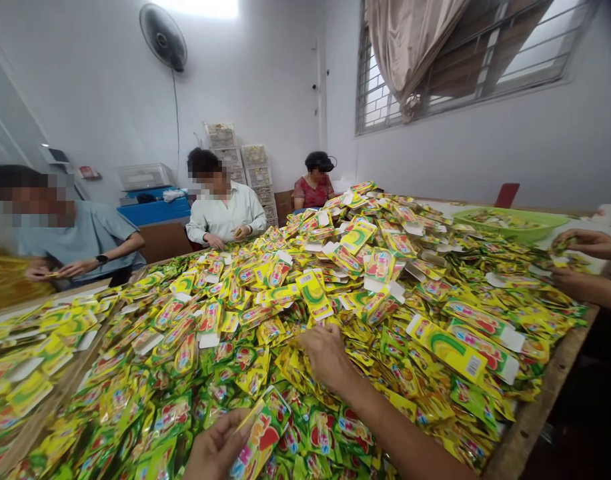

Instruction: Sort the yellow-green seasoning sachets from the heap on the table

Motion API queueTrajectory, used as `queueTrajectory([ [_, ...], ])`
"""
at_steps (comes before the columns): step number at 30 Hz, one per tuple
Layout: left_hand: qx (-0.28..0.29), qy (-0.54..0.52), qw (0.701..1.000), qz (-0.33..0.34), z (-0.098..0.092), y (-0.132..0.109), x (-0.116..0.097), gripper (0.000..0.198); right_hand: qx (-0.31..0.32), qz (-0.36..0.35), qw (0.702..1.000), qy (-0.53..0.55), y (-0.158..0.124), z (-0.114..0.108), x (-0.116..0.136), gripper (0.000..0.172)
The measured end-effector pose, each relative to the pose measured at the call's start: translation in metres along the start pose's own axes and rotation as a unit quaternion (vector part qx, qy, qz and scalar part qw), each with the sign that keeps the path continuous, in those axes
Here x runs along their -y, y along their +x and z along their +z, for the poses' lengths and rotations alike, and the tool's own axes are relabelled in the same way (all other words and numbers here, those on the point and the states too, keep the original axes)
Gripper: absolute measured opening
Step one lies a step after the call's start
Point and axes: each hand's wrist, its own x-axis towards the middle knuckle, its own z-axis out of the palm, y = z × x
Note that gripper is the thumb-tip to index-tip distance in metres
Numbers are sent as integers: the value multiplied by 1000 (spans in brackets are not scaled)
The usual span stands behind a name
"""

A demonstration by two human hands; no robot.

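My left hand (218, 443) pinches a small carton (263, 433), yellow and green with red printed shapes, at the near edge of the pile. Ahead and to the right, my right hand (328, 357) is down at the heap with its fingers curled. Their tips are partly hidden, so what they grip cannot be made out. Around it lie yellow sachets (293, 370), and just beyond stands a yellow-green carton (314, 295). Green sachets (323, 433) cover the surface between and below my hands.
A tall mound of cartons (358, 237) rises ahead. Wooden edging (540, 407) borders the table at right. A green basin (510, 223) sits back right. Co-workers sit along the left and far sides; another person's hands (580, 257) work at right.
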Motion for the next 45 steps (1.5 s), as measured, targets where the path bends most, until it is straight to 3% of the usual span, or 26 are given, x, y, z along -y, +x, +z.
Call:
queueTrajectory([
  [3,1,-13,1000,-5,-2,0,-1,36,-62,81,976,194,-19,-2,17,22],
  [5,9,-19,1000,-13,-1,-3,-4,35,-44,124,935,329,-33,2,28,19],
  [7,15,-21,1000,-15,0,-5,-8,33,-12,146,914,379,-43,10,35,17],
  [10,22,-17,1000,-12,2,-8,-11,31,-12,170,908,383,-50,20,36,17],
  [16,32,-20,999,-21,2,-8,-8,33,13,134,938,320,-50,10,32,19],
  [21,47,38,998,-11,6,-9,-10,33,-29,122,940,319,-49,14,40,18],
  [23,44,61,997,-8,8,-10,-11,33,-14,171,907,385,-49,22,42,16],
  [26,33,61,998,-13,9,-9,-9,37,29,246,831,499,-51,34,43,13],
  [27,24,54,998,-10,9,-8,-8,38,32,248,823,509,-52,36,44,13],
  [31,-11,23,1000,0,8,-3,1,40,-15,209,887,412,-56,36,49,13],
  [33,-10,6,1000,2,8,-1,4,39,-32,207,903,374,-57,35,51,12],
  [38,-12,-9,1000,-2,8,-3,0,36,3,214,885,413,-62,34,48,7],
  [45,-28,14,1000,-3,11,-7,0,37,118,148,879,438,-74,25,52,23],
])
